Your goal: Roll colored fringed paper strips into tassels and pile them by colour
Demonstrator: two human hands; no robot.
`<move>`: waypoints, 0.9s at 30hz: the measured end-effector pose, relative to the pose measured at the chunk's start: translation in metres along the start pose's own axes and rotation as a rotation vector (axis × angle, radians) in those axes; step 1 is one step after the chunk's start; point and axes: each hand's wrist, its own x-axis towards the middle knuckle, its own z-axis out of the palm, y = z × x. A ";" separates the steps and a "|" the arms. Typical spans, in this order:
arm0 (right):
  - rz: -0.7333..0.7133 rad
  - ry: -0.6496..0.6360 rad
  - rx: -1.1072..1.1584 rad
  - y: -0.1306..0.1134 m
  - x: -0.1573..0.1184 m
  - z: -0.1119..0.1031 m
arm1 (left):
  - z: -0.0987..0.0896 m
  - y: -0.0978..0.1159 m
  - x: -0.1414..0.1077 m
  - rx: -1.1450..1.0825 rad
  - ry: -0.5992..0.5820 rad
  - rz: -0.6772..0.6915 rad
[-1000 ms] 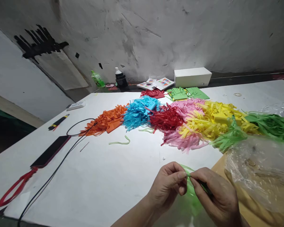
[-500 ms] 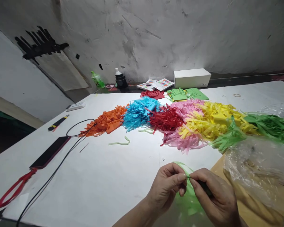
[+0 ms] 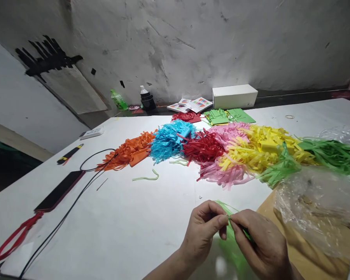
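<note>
Low in the view, my left hand (image 3: pixel 202 229) and my right hand (image 3: pixel 259 239) meet fingertip to fingertip, both pinching a light green plastic strip (image 3: pixel 231 247). Part of the strip loops up behind the fingers, and a wider translucent part hangs below between the hands. The exact spot where it is pinched is too small to make out. Beyond the hands lie fringed bundles: orange (image 3: pixel 134 149), blue (image 3: pixel 170 140), red (image 3: pixel 204 146), pink (image 3: pixel 224 173), yellow (image 3: pixel 268 146) and green (image 3: pixel 332 153). Two thin green scraps (image 3: pixel 147 178) rest on the white table.
To the left are a phone (image 3: pixel 60 191) with a red strap, a black cable (image 3: pixel 72 206) and a cutter knife (image 3: pixel 70 154). Clear plastic bags (image 3: pixel 312 202) lie on brown paper (image 3: pixel 312 252) at the right. A white box (image 3: pixel 235 97) stands by the wall.
Both hands stay pinched together on the strip, with the right hand's fingers turned slightly. The hanging green part has shifted a little. The whole view has moved slightly.
</note>
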 end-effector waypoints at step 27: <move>0.407 0.034 0.416 0.006 -0.004 0.004 | -0.010 0.009 0.000 0.085 -0.103 0.036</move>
